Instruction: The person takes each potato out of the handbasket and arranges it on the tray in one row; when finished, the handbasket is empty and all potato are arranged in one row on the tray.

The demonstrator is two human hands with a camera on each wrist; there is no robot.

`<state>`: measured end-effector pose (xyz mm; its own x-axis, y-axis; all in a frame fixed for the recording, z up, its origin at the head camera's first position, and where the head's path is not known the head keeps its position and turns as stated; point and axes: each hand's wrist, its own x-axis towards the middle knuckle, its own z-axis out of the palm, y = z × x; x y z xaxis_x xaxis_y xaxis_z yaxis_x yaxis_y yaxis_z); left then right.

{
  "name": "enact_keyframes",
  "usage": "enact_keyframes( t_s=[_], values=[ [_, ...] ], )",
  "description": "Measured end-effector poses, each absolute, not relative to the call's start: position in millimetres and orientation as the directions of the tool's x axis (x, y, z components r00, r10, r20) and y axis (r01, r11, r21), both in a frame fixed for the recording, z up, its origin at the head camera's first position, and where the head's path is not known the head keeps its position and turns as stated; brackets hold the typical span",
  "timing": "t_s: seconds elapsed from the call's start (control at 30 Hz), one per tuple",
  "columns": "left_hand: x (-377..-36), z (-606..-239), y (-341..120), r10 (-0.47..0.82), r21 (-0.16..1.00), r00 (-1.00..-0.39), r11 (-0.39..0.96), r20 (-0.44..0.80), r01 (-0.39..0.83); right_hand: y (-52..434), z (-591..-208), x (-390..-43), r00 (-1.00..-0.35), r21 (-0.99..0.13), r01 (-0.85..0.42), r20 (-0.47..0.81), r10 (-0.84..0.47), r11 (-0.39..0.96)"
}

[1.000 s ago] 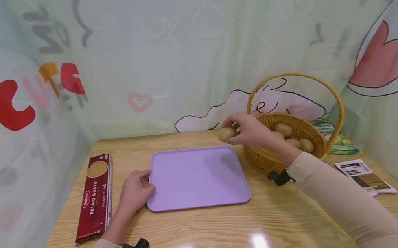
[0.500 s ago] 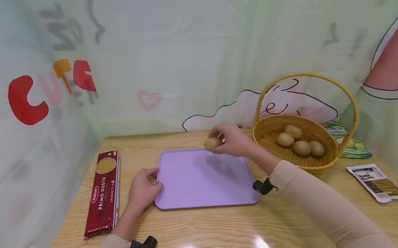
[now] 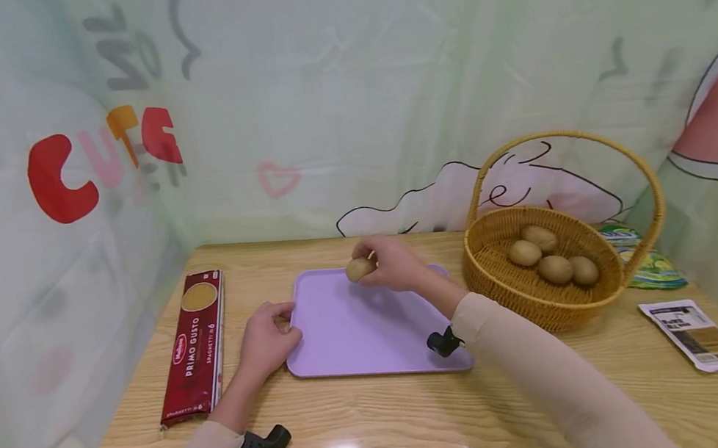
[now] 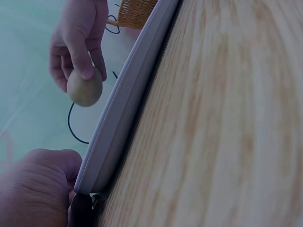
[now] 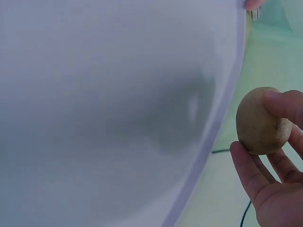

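Observation:
A tan, oval potato [image 3: 358,269] is held between the thumb and fingers of my right hand [image 3: 394,264], over the far part of the lilac tray [image 3: 352,336]. In the right wrist view the potato [image 5: 261,122] shows smooth skin with a rough brown patch at one end, apart from the tray's surface. My left hand [image 3: 270,341] grips the tray's left edge; in the left wrist view part of this hand [image 4: 40,182] is hidden at the tray's rim. Several more potatoes [image 3: 555,270] lie in a wicker basket [image 3: 506,288] with a tall handle, right of the tray.
A red spaghetti packet [image 3: 195,346] lies left of my left hand. Behind the basket is a green and yellow bag [image 3: 660,271], partly hidden. A white and brown packet [image 3: 700,335] lies at the table's right side. A printed curtain [image 3: 318,95] hangs behind the wooden table [image 3: 369,430].
My right hand has carried the potato leftward from beside the basket to above the tray. My left hand stays at the tray's left edge. The whole view has shifted slightly.

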<state>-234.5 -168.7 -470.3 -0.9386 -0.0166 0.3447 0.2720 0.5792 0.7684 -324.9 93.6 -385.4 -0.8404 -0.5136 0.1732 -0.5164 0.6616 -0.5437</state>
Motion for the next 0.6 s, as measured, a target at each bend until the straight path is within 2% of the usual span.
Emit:
enact_keyframes(
  t_s=[0.37, 0.6],
  values=[
    [-236, -471, -170, -0.019, 0.767, -0.942, 0.587, 0.335, 0.261, 48, -403, -335, -0.817, -0.504, -0.557, 0.189, -0.545, 0.660],
    [-236, -472, -170, -0.014, 0.761, -0.943, 0.595, 0.333, 0.260, 28, -413, -338, -0.849, -0.512, -0.516, 0.199, -0.490, 0.686]
  ],
)
